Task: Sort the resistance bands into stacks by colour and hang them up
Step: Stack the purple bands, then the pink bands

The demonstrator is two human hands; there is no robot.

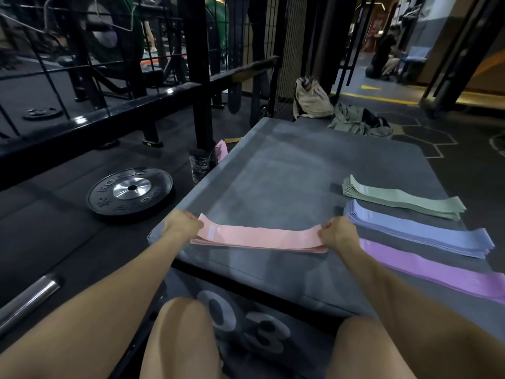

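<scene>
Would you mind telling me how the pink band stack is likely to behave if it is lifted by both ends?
The pink stack will probably sag in the middle, since its thin layers already lie limp on the mat. It looks light. The layers may slip apart, as each hand's grip, left and right, pinches only an end.

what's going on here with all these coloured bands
A person is sorting resistance bands by colour on a dark padded box. The left hand and right hand each pinch one end of the pink stack, holding it flat on the box. To the right lie a green stack, a blue stack and a purple stack. Nothing is hung up yet.
</scene>
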